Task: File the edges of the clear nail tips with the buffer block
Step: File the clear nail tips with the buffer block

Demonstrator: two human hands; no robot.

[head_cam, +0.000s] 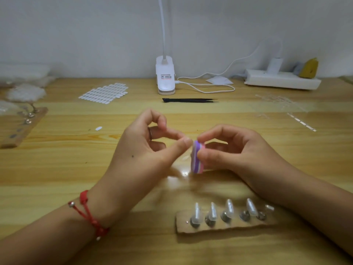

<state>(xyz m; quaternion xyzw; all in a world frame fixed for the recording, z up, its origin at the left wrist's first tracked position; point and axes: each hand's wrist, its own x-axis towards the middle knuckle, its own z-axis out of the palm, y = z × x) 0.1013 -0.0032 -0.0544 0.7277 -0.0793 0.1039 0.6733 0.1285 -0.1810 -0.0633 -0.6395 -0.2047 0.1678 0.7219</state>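
Note:
My right hand (236,150) grips a purple, white and pink buffer block (197,157) between thumb and fingers, held upright above the wooden table (76,169). My left hand (145,148) pinches thumb and forefinger together right against the block's left face; a clear nail tip between them is too small and blurred to make out. A cardboard strip (225,225) near the front edge carries several clear nail tips (229,207) standing on metal studs.
A sheet of white adhesive tabs (104,93) lies at the back left, black tweezers (189,100) behind my hands, a clip lamp (165,77) with cable and a power strip (282,80) along the wall. Another cardboard stand (21,125) sits far left, clear strips (286,106) far right.

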